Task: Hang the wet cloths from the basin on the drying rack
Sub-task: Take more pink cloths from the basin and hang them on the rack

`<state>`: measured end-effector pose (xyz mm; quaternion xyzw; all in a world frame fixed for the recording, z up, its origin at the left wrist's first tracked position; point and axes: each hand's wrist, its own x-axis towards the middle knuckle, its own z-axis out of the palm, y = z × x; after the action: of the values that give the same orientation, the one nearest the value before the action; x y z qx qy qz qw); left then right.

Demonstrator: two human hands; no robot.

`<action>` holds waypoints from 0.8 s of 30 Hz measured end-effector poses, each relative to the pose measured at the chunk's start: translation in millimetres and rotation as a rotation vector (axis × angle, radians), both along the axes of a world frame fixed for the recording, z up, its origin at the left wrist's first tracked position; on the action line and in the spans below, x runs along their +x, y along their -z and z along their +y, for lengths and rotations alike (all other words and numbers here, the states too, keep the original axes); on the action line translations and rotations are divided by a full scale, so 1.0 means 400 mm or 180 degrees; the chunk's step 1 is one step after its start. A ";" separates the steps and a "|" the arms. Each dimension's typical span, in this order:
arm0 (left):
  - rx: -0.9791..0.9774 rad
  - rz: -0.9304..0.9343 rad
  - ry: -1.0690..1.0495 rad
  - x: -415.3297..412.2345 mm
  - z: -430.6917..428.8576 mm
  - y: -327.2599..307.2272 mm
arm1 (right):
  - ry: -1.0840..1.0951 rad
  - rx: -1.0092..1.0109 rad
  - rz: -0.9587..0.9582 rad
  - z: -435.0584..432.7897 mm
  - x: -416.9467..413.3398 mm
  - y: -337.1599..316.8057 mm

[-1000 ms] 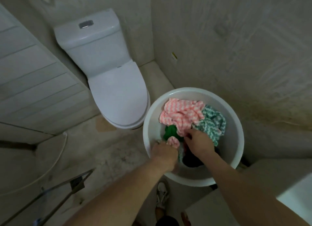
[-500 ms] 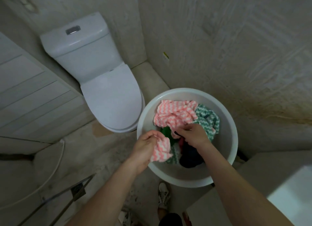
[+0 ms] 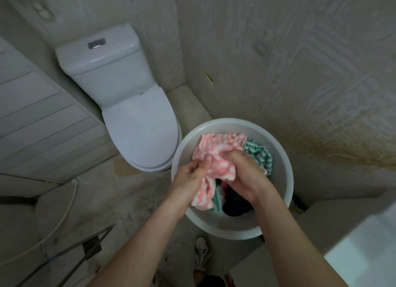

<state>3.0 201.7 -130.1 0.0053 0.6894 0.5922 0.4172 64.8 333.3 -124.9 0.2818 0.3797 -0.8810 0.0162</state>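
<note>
Left hand (image 3: 191, 175) and right hand (image 3: 246, 175) gripping pink cloth (image 3: 216, 158), over basin (image 3: 280, 158)

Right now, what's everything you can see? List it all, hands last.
basin: 1, white, on floor right of toilet
pink cloth: 1, pink-white zigzag, in basin, gripped by both hands
green cloth: 1, green-white zigzag, in basin, right of pink cloth
dark cloth: 1, navy or black, basin bottom, near side
toilet: 1, white, lid shut, left of basin
rack: 1, dark metal bars, lower left, partly in view
hose: 1, white, on floor at left
shoe: 1, white, below basin
left hand: 1, closed on pink cloth
right hand: 1, closed on pink cloth
</note>
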 end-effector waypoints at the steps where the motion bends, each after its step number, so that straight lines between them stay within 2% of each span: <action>1: 0.0164 -0.0057 -0.0121 -0.004 0.001 -0.024 | 0.0081 -0.0309 0.0198 0.001 -0.002 -0.014; 4: 0.0563 -0.0056 -0.0547 -0.017 -0.023 -0.095 | 0.0187 -0.0745 0.0566 -0.012 -0.019 -0.054; 11: 0.0861 -0.0004 -0.1077 -0.056 -0.148 -0.220 | -0.0068 -0.0583 0.0621 -0.089 -0.078 -0.165; 15: 0.0952 0.0434 -0.0845 -0.070 -0.210 -0.281 | 0.0120 0.0415 0.0263 -0.162 -0.103 -0.224; 17: 0.0895 0.0690 -0.0869 -0.074 -0.243 -0.316 | 0.0078 0.0864 0.0295 -0.197 -0.108 -0.257; 19: 0.0794 0.1037 -0.0949 -0.076 -0.277 -0.352 | -0.0223 0.1028 0.0489 -0.240 -0.112 -0.283; 24: 0.0676 0.1506 -0.1059 -0.072 -0.369 -0.415 | -0.1720 0.1244 0.1212 -0.386 -0.114 -0.352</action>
<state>-25.7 54.3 35.8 0.0736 0.6931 0.7033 0.1395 19.3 178.9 16.1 0.0006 0.5973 -0.7926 0.1229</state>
